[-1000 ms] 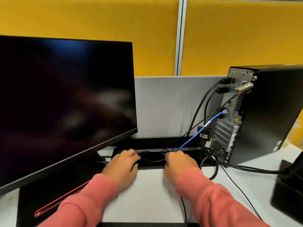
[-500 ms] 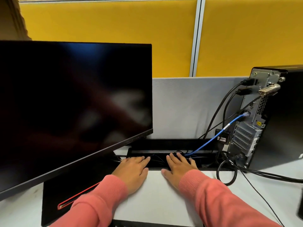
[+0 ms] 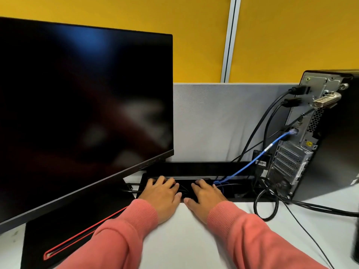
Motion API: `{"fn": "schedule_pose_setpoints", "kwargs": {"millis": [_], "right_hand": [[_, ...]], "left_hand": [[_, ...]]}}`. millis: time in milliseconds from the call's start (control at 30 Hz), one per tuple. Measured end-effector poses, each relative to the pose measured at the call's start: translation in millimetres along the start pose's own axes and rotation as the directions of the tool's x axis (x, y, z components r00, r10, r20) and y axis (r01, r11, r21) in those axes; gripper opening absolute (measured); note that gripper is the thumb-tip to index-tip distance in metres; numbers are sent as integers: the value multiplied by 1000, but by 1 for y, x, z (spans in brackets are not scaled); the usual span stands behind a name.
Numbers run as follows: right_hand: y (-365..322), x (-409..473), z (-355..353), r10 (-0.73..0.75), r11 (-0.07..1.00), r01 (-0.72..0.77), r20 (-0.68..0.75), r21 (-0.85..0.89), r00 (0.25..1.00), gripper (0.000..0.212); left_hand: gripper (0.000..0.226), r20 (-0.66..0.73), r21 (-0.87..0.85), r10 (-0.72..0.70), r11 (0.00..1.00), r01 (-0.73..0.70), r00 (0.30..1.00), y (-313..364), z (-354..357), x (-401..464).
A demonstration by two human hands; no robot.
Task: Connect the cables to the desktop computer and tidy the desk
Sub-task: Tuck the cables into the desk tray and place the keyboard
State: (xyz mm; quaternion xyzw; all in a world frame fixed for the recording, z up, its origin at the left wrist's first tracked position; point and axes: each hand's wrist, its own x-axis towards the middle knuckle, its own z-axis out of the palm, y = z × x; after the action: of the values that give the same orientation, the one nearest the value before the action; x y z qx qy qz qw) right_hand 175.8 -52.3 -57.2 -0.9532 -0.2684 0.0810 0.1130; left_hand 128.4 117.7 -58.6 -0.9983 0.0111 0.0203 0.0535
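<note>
Head view, one frame. Left hand (image 3: 162,193): palm down, fingers straight and slightly spread, holding nothing, fingertips lying over the near edge of the black cable tray (image 3: 196,169) recessed along the back of the desk (image 3: 184,239). Right hand (image 3: 206,197): same posture, flat and released, fingers reaching into the tray opening, just beside the left hand, thumbs nearly touching. Both forearms in salmon-pink sleeves (image 3: 252,235). Blue cable (image 3: 250,163): runs from inside the tray, just right of the right hand's fingertips, up and to the right into a port on the rear panel of the desktop computer (image 3: 334,136). Desktop computer: black tower, upright at the right end of the desk, rear panel turned toward the tray. Black cables (image 3: 258,125): two plugged near the top of the rear panel, dropping leftward to the tray; further black leads loop on the desk surface in front of the tower. Monitor (image 3: 83,105): large, dark screen, tilted, occupying the left side, its black base with a red stripe on the desk below. Backdrop: grey low partition (image 3: 213,121), yellow panels (image 3: 136,14) above.
</note>
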Motion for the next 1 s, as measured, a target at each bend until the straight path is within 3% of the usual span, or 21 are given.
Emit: {"fn": "schedule_pose_setpoints", "kwargs": {"millis": [100, 500, 1000], "right_hand": [[2, -5, 3, 12, 1000, -13, -95, -11, 995, 71], [2, -8, 8, 63, 971, -63, -6, -229, 998, 85], [1, 3, -1, 144, 982, -120, 167, -143, 975, 87]], "left_hand": [[58, -11, 2, -18, 1000, 18, 1000, 2, 3, 4], [58, -33, 13, -49, 999, 50, 998, 9, 8, 11], [57, -75, -10, -66, 998, 66, 995, 8, 12, 8]]}}
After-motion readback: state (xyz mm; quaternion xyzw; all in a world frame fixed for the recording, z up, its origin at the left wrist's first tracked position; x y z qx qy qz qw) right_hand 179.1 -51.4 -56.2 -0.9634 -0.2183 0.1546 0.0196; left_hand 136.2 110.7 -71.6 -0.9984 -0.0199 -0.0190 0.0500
